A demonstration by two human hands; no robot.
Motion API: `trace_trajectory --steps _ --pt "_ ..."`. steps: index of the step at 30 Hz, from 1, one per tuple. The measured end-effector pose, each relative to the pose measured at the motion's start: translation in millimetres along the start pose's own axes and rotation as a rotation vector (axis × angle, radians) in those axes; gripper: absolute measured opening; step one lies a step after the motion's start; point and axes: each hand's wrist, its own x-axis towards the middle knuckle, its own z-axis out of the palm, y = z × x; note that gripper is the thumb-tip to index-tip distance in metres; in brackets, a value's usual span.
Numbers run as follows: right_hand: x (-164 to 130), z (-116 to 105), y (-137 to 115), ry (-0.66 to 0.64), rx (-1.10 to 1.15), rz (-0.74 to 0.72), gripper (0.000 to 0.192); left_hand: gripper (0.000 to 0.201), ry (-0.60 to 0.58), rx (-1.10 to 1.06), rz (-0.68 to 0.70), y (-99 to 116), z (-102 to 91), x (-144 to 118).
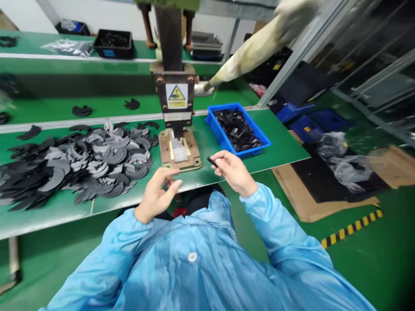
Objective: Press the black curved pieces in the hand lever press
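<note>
Holding: the right hand point(234, 172) pinches a small black strip point(212, 162) between thumb and fingertips, grip closed tight on its near end.
Strip's lie: its long axis runs from about 4 o'clock up to 10 o'clock, the free end pointing toward the press.
Press: the small stamping press point(175, 97) stands at 12 o'clock from the hands, its base plate point(180, 151) on the bench point(282, 144) with a pale pad under the ram.
Key relation: the strip sits just off the plate's right front corner, at about 4 o'clock from it, near but not touching.
Left hand: the left hand point(158, 194) hovers at 7 o'clock from the plate, fingers curled, thumb and forefinger close together; I can see nothing in it.
Nearer hand: the right is slightly closer to the plate than the left.
Blue tray: a blue tray point(223, 137) of small black pieces lies at 1 o'clock from the right hand, close by.
Pile: crescent-shaped black and grey cut-outs point(81, 164) lie heaped at 9 o'clock from the press.
Behind: a second bench tier holds a black bin point(113, 44).
</note>
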Motion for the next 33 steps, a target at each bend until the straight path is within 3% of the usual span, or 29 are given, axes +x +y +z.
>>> trace_trajectory --steps 2,5,7,11,17,28,33 --pt "-13.1 32.7 7.0 -0.138 0.132 0.080 0.051 0.045 -0.067 -0.013 0.065 11.0 3.7 5.4" --pt "-22.3 64.5 14.0 -0.274 0.256 0.161 0.051 0.034 -0.188 0.006 0.118 16.6 6.0 9.0" --pt "-23.4 73.8 16.8 -0.294 0.299 0.175 0.050 0.024 -0.190 0.024 0.101 15.3 5.0 6.3" --pt "-23.2 76.4 19.8 -0.269 0.320 0.154 0.048 0.017 -0.104 0.068 0.030 10.6 1.4 -4.7" --pt "-25.1 77.2 23.2 -0.256 0.297 0.132 0.045 0.017 -0.082 0.042 -0.011 12.8 2.2 -11.8" --pt "-21.5 75.5 26.5 -0.250 0.221 0.110 0.046 0.020 -0.113 0.037 0.006 10.9 1.3 -14.5" --pt "-21.0 77.2 31.0 -0.250 0.158 0.100 0.044 0.017 -0.080 0.062 0.097 10.4 -1.7 -10.8"
